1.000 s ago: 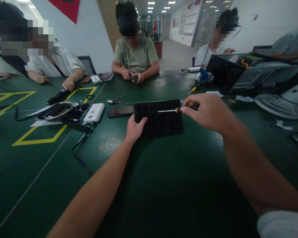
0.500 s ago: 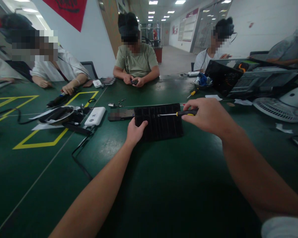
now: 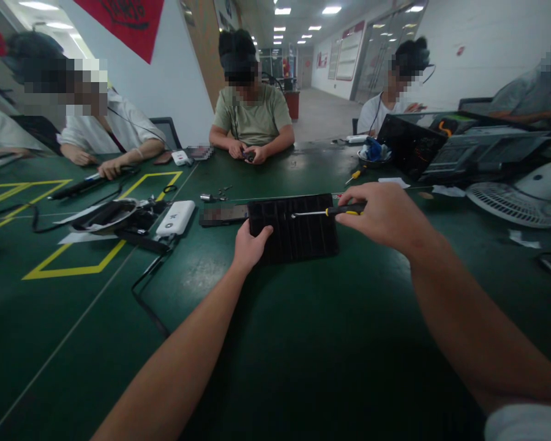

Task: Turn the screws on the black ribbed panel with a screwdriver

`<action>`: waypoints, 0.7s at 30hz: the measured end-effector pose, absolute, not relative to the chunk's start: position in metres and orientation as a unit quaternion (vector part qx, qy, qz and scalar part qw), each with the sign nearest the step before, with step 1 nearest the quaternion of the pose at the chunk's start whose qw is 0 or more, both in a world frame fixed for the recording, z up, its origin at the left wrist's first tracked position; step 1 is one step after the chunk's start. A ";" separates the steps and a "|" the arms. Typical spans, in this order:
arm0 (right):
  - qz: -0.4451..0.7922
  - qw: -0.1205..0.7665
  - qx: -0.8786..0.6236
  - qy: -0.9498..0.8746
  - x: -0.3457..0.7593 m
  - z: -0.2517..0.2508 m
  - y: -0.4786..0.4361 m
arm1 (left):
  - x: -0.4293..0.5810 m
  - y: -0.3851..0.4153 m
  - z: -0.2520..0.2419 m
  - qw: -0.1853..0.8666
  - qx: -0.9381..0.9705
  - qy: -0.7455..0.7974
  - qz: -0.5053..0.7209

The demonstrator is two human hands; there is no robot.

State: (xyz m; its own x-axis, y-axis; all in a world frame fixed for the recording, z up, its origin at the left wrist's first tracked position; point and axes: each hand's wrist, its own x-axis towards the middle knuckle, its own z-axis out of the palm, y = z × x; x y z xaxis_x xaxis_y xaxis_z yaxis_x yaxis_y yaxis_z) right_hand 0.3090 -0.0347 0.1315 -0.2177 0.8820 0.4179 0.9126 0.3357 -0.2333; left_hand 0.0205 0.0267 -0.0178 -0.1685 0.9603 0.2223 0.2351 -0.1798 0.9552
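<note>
My left hand (image 3: 251,247) grips the left edge of a black ribbed panel (image 3: 307,236), its thumb on the face and the other fingers partly hidden. The panel is tilted up above the green table. In my right hand (image 3: 383,211) is a screwdriver (image 3: 324,212) with a black and yellow handle. Its metal shaft points left across the panel, and the tip is at a small shiny spot near the panel's middle, perhaps a screw. Behind the panel's left side lies a dark flat object (image 3: 223,215), partly blurred out.
Small metal parts (image 3: 213,197) lie beyond the panel. To the left are a white power bank (image 3: 176,218) and a bowl (image 3: 105,217) of dark parts. A white fan (image 3: 523,193) and a black computer case (image 3: 416,144) stand at right. Several people sit around the table (image 3: 303,343).
My hands, the panel and the screwdriver stay almost in place. At the far left, a co-worker's hand and the dark tool under it have shifted to the left.
</note>
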 end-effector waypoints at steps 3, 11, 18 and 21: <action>-0.034 0.240 -0.577 -0.780 0.309 0.131 -0.034 | 0.021 0.026 -0.017 0.343 0.547 0.543 0.538; -0.035 0.233 -0.575 -0.783 0.311 0.127 -0.032 | 0.021 0.028 -0.020 0.346 0.544 0.542 0.540; -0.036 0.220 -0.595 -0.772 0.308 0.128 -0.037 | 0.021 0.028 -0.018 0.332 0.548 0.549 0.536; -0.041 0.199 -0.605 -0.770 0.307 0.128 -0.037 | 0.021 0.027 -0.017 0.329 0.550 0.553 0.532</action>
State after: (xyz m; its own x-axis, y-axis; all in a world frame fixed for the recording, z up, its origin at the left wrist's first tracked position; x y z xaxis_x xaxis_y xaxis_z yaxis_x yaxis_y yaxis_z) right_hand 0.3067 -0.0370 0.1283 -0.1883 0.9152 0.3563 0.9480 0.2641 -0.1774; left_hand 0.0211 0.0271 -0.0170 -0.1780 0.9589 0.2209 0.2584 -0.1711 0.9508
